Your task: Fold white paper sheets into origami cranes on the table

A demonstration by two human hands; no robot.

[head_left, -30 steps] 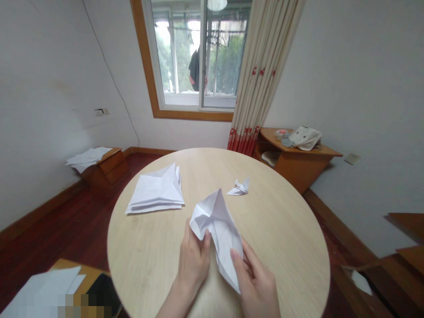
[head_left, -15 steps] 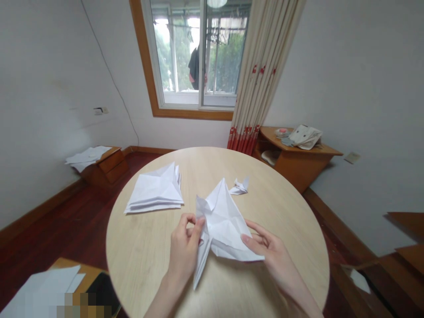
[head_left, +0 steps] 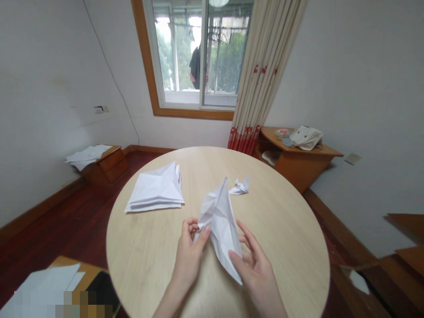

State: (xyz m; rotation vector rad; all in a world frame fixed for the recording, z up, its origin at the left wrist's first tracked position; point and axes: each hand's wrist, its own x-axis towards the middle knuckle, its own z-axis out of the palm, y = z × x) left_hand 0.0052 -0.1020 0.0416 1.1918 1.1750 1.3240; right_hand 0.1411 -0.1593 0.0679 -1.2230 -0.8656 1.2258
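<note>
A creased sheet of white paper, partly folded, is held up over the round wooden table. My left hand pinches its left edge, thumb on the near face and the other fingers curled behind. On the paper's right edge rests my right hand, its thumb in front and its fingers behind, the index finger raised a little. Beyond the paper stands a small folded paper bird. To the left lies a stack of creased white paper.
The round table is pale wood. A corner desk at the right bears a cloth bag. Low wooden furniture at the left carries papers, and more sheets lie at lower left. A window and curtain are behind.
The paper has turned and closed up narrower, its lower right corner swinging down and inward. My right hand has moved left, closer to my left hand. The stack and bird stay put.
</note>
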